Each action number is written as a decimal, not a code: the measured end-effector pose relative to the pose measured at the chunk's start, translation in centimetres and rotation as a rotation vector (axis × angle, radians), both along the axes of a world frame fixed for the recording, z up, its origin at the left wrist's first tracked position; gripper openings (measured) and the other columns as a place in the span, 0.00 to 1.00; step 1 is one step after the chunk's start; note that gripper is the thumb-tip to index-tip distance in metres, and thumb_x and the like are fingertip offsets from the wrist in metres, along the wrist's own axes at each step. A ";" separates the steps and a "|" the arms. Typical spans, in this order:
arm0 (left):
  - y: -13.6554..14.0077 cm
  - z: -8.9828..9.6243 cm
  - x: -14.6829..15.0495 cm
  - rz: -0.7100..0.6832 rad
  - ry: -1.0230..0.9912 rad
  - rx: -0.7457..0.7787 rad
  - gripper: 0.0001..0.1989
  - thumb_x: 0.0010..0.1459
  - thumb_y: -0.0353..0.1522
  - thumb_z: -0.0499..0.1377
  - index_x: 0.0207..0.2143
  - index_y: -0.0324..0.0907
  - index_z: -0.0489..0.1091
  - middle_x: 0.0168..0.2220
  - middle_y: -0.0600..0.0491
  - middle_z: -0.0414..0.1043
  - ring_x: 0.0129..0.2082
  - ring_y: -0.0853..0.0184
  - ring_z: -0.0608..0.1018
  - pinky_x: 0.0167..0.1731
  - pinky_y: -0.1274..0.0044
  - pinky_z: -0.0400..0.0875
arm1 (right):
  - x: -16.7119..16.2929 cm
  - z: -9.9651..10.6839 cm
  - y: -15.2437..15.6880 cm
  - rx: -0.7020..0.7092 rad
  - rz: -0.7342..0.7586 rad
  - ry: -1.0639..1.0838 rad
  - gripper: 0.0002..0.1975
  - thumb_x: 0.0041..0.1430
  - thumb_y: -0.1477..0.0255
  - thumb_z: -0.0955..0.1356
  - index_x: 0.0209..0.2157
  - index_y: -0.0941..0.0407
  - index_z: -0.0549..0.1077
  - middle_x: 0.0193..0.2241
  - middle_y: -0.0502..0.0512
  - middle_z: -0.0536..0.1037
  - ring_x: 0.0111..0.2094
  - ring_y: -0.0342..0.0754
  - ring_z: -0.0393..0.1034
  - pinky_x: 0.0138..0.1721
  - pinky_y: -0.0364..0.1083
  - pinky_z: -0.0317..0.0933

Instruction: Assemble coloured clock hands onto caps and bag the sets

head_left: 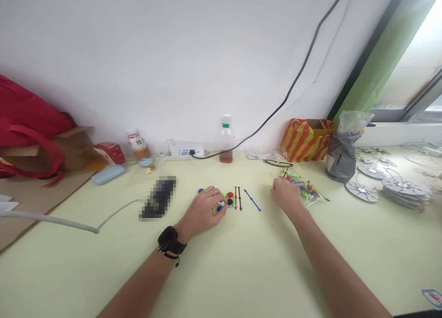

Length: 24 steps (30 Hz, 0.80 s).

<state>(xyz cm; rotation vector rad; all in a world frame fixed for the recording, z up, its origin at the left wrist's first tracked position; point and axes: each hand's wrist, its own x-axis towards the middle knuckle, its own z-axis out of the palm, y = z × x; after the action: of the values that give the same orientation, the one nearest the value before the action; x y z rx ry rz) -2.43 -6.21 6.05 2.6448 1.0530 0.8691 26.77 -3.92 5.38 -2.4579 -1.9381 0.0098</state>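
My left hand [203,209] is palm-down over a cluster of small round plastic pieces, fingers apart, partly covering them. A red round piece [230,195] and a black round piece [229,202] show by its fingertips; blue ones peek out around the hand. Just right of them lie a red arrow strip [235,198], a black arrow strip [240,198] and, slanted, a blue arrow strip [252,200]. My right hand [286,193] is closed beside a clear plastic bag [312,196] of coloured pieces. Its fingertips are hidden, so what they grip cannot be seen.
Along the wall stand a bottle [226,140], a power strip [183,151] and a striped bag [305,140]. Stacked grey discs [405,191] lie at right. A black cable [286,97] hangs across the wall. A blurred dark object [158,198] lies left of my left hand.
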 end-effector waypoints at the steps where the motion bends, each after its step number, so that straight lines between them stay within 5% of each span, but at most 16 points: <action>1: 0.0 0.1 0.1 0.004 -0.011 0.011 0.06 0.64 0.27 0.57 0.39 0.44 0.74 0.37 0.51 0.75 0.40 0.61 0.74 0.43 0.68 0.70 | -0.2 0.0 0.0 -0.010 0.003 0.000 0.10 0.66 0.77 0.63 0.44 0.60 0.75 0.45 0.68 0.78 0.46 0.58 0.76 0.40 0.48 0.63; 7: -0.1 0.0 0.3 0.008 -0.027 0.049 0.06 0.65 0.27 0.56 0.37 0.43 0.73 0.36 0.51 0.75 0.38 0.62 0.74 0.42 0.69 0.70 | -0.8 -0.2 -0.6 0.027 0.053 0.026 0.14 0.66 0.65 0.66 0.47 0.61 0.72 0.45 0.70 0.77 0.44 0.62 0.75 0.37 0.50 0.62; 12: 0.0 -0.4 0.4 0.003 -0.060 0.088 0.06 0.65 0.27 0.58 0.37 0.43 0.73 0.35 0.51 0.76 0.38 0.61 0.74 0.41 0.69 0.70 | -0.8 -0.8 -0.6 0.006 0.088 0.101 0.10 0.61 0.82 0.63 0.39 0.60 0.74 0.38 0.67 0.78 0.39 0.58 0.76 0.33 0.47 0.57; 16: -0.1 -0.3 0.5 0.000 -0.100 0.117 0.06 0.64 0.26 0.58 0.37 0.44 0.74 0.35 0.51 0.76 0.38 0.61 0.75 0.41 0.69 0.70 | -0.6 -0.5 -0.1 0.076 0.139 0.168 0.11 0.61 0.83 0.62 0.35 0.56 0.72 0.35 0.61 0.78 0.36 0.51 0.74 0.32 0.44 0.56; 21: -0.5 -0.1 0.9 0.014 -0.162 0.104 0.08 0.66 0.28 0.58 0.45 0.46 0.73 0.38 0.51 0.77 0.40 0.61 0.76 0.43 0.68 0.71 | -1.8 0.5 -0.1 0.458 0.368 0.610 0.04 0.64 0.74 0.63 0.35 0.54 0.69 0.29 0.53 0.75 0.30 0.48 0.70 0.33 0.45 0.60; 24: -1.0 -0.2 1.3 0.026 -0.210 0.041 0.12 0.65 0.32 0.61 0.51 0.47 0.71 0.40 0.51 0.77 0.42 0.61 0.77 0.45 0.68 0.72 | -4.4 0.5 -1.1 0.503 0.527 0.894 0.03 0.65 0.70 0.65 0.37 0.54 0.69 0.28 0.50 0.73 0.28 0.46 0.69 0.31 0.44 0.61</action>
<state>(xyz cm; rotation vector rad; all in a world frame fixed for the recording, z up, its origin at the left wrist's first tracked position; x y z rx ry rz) -1.12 -7.17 5.87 2.5078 1.0290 1.1560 22.33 -5.06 5.92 -1.2384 -1.7616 0.4661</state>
